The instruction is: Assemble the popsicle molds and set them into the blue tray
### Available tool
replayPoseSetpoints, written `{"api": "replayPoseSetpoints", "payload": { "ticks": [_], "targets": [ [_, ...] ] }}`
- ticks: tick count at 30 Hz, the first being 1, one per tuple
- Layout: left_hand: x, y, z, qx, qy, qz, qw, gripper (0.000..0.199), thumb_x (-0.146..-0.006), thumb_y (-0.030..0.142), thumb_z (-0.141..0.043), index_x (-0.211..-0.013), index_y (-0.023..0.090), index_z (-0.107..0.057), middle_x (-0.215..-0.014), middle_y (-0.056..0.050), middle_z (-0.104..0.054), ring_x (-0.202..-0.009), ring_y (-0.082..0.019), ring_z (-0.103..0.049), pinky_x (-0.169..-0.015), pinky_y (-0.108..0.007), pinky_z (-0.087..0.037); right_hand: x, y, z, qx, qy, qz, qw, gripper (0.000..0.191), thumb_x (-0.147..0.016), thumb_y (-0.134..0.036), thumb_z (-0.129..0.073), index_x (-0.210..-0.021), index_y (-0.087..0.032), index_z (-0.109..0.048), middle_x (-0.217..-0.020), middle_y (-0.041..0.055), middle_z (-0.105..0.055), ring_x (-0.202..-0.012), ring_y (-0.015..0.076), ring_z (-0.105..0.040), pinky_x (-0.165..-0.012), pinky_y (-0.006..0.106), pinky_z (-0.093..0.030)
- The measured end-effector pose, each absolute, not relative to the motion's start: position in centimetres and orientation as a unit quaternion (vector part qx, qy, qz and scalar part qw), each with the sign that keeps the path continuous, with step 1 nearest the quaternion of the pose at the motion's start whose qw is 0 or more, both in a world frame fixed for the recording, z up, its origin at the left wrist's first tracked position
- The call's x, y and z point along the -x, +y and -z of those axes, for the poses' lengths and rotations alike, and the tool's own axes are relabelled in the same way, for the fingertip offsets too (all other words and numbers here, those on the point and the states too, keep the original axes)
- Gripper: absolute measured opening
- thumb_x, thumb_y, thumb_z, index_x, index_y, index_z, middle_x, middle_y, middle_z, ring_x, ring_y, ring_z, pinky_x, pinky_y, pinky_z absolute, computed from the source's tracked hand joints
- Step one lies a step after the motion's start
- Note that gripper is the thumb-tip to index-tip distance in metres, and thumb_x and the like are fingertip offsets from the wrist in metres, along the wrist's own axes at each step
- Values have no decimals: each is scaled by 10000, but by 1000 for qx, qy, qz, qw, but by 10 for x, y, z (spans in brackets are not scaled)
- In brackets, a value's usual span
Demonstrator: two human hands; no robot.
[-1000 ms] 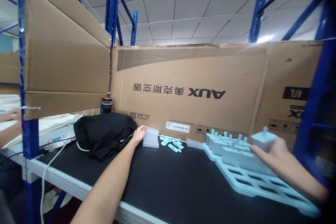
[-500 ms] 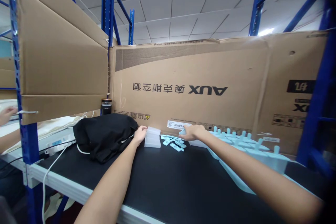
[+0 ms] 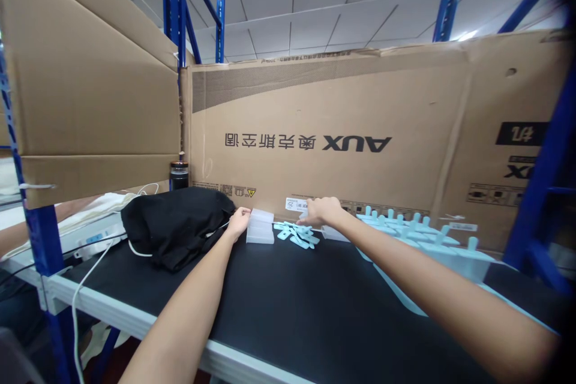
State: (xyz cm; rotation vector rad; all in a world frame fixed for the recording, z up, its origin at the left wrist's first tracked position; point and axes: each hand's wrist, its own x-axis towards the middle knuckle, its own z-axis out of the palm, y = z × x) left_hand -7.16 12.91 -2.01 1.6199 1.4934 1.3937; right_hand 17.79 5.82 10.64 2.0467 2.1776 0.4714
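Observation:
My left hand (image 3: 238, 223) is closed at the left edge of a frosted clear plastic box (image 3: 260, 235), which stands on the black tabletop by the cardboard. Just right of the box lies a loose pile of light blue plastic sticks (image 3: 297, 235). Over the right side of that pile, my right hand (image 3: 323, 211) has its fingers pinched, with a pale blue stick partly showing at the fingertips. Another frosted plastic piece (image 3: 335, 234) is half hidden beyond my right wrist. At the right, light blue popsicle molds (image 3: 459, 261) stand with upright handles, partly covered by my forearm.
A black cloth bag (image 3: 175, 222) lies at the left, in front of a dark jar (image 3: 179, 175). Large cardboard sheets (image 3: 315, 108) wall the back and left. Blue rack posts (image 3: 47, 246) and a white cable (image 3: 76, 312) border the table; another person's arm (image 3: 45, 225) shows far left.
The view has shifted slightly. My right hand has moved a little up and left relative to the pile, its fingers still pinched. My left hand stays at the clear box.

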Motion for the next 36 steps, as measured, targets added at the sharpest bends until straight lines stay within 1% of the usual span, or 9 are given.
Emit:
{"api": "replayPoseSetpoints", "payload": {
  "ticks": [5, 11, 13, 17, 20, 23, 29, 32, 36],
  "targets": [
    [72, 134, 24, -600, 547, -521, 263, 231, -808, 251, -527, -1008, 191, -628, -1043, -72, -673, -922, -182, -617, -832, -276, -441, -175, 59, -104, -653, 742, -150, 22, 743, -686, -602, -551, -1218, -87, -493, -1098, 209, -604, -1039, 358, -564, -843, 476, -422],
    [71, 132, 23, -611, 529, -527, 261, 238, -806, 234, -532, -1012, 206, -647, -969, -46, -694, -892, -172, -620, -829, -270, -450, -163, 63, -95, -585, 802, -114, 28, 609, -685, -480, -610, -1140, -81, -541, -1256, 241, -475, -993, 330, -584, -807, 415, -454],
    [71, 131, 22, -613, 526, -528, 261, 237, -803, 232, -535, -1004, 207, -658, -950, -42, -700, -887, -174, -620, -827, -270, -455, -156, 68, -91, -550, 828, -104, 16, 573, -698, -467, -612, -1124, -91, -538, -1232, 225, -494, -1015, 316, -570, -817, 389, -450],
    [70, 129, 19, -612, 526, -530, 261, 246, -816, 252, -525, -1014, 208, -664, -970, -45, -701, -906, -182, -620, -837, -277, -456, -133, 77, -81, -495, 865, -83, -32, 563, -749, -531, -569, -1143, -137, -483, -1069, 160, -586, -969, 274, -576, -784, 351, -447],
    [70, 127, 17, -610, 527, -532, 259, 248, -838, 284, -504, -1012, 217, -667, -1020, -47, -693, -949, -191, -612, -857, -282, -449, -114, 81, -69, -462, 881, -75, -72, 524, -774, -561, -549, -1130, -185, -468, -1084, 130, -574, -1008, 252, -549, -797, 327, -432],
    [71, 125, 15, -610, 529, -532, 257, 250, -855, 310, -484, -997, 227, -671, -1073, -40, -679, -996, -196, -597, -877, -280, -438, -101, 86, -56, -434, 893, -71, -99, 477, -784, -521, -568, -1125, -203, -464, -1085, 109, -567, -1056, 237, -515, -816, 308, -417],
    [70, 124, 15, -606, 537, -524, 262, 253, -854, 318, -487, -1000, 223, -669, -1064, -46, -681, -972, -196, -605, -843, -270, -449, -99, 99, -36, -422, 895, -74, -127, 342, -802, -362, -589, -1066, -158, -514, -1074, 118, -552, -1048, 232, -487, -880, 323, -381],
    [70, 124, 15, -603, 543, -519, 267, 255, -848, 321, -495, -1009, 218, -664, -1055, -51, -682, -946, -195, -611, -823, -267, -453, -100, 100, -32, -428, 890, -72, -138, 327, -813, -362, -581, -1070, -163, -544, -1112, 124, -509, -1061, 232, -474, -905, 328, -365],
    [69, 123, 15, -603, 546, -514, 270, 273, -853, 334, -485, -1036, 212, -647, -1064, -57, -677, -938, -195, -612, -804, -267, -454, -101, 98, -28, -440, 882, -67, -155, 389, -824, -394, -563, -1142, -172, -538, -1124, 131, -464, -1046, 226, -484, -916, 334, -356]
  ]
}}
